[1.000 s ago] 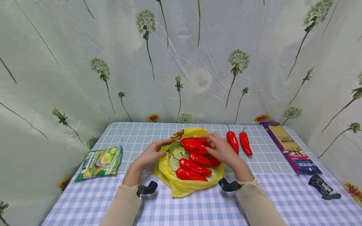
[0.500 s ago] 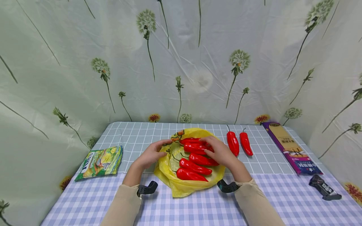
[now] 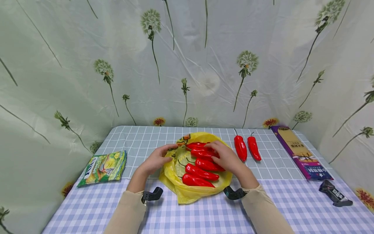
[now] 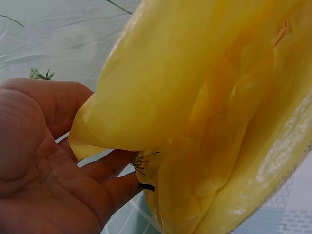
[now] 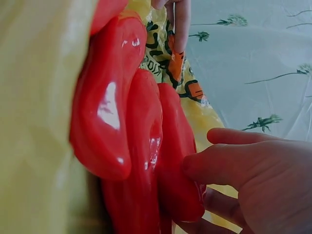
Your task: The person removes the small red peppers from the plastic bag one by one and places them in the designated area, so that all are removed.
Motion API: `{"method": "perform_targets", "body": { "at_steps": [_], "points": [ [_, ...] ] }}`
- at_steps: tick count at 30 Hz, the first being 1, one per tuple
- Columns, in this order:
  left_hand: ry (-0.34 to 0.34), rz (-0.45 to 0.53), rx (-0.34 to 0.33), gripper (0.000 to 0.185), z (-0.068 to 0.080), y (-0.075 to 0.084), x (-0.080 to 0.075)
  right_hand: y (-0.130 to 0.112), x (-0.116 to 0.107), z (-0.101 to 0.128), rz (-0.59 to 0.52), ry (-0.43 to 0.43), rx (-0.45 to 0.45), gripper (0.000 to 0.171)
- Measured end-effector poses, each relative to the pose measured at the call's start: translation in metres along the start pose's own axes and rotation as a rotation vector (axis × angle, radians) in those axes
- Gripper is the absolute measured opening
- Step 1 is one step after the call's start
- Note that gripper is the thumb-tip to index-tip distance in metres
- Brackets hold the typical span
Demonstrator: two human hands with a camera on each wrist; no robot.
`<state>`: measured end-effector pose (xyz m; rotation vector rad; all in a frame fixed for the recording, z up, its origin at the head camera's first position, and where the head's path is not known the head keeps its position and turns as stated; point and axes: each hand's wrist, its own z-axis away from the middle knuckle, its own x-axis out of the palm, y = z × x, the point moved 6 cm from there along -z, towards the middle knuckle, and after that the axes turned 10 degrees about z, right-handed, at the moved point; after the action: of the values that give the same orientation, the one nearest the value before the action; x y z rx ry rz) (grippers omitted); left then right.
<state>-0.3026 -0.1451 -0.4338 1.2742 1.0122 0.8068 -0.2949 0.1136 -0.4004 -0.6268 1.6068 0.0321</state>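
Lying spread open on the checked tablecloth (image 3: 204,214), a yellow plastic bag (image 3: 190,191) serves as a bed for a cluster of red peppers (image 3: 201,172), stacked side by side with their stems pointing left. The bag's left rim is held by the left hand (image 3: 156,160), whose fingers are curled round the plastic edge with the thumb over the top; the left wrist view shows the yellow film draped over the fingers (image 4: 114,168), apparently so that the mouth is kept raised and open. The right hand (image 3: 228,157) is laid over the upper peppers, its fingers bent and slightly apart, with fingertips (image 5: 204,163) pressed against the side of one pepper, seemingly to steady or nudge it against its neighbours; whether it is truly gripped cannot be told. Two more peppers (image 3: 246,148) are left outside the bag, just beside the right hand, parallel to each other on the cloth. A green snack packet (image 3: 103,167) is set well to the left, a long purple box (image 3: 301,152) along the right edge, and a small dark wrapper (image 3: 336,194) near its lower end.
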Motion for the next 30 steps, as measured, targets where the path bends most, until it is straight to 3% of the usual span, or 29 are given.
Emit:
{"method": "perform_targets", "body": {
  "at_steps": [8, 12, 21, 30],
  "points": [
    [0.013, -0.011, -0.031, 0.055, -0.0009, -0.0011, 0.0004, -0.0030, -0.0002, 0.0019, 0.032, -0.033, -0.003, 0.053],
    [0.015, -0.003, -0.048, 0.055, -0.0010, -0.0025, 0.0004, -0.0048, -0.0016, 0.0026, 0.046, -0.041, -0.023, 0.050],
    [0.010, -0.011, -0.022, 0.054, -0.0006, -0.0010, 0.0001, -0.0044, -0.0023, 0.0032, 0.048, -0.088, -0.022, 0.044],
    [0.007, -0.001, -0.034, 0.054, 0.0003, -0.0009, 0.0004, -0.0023, -0.0044, 0.0040, 0.066, -0.108, -0.070, 0.027]
  ]
}}
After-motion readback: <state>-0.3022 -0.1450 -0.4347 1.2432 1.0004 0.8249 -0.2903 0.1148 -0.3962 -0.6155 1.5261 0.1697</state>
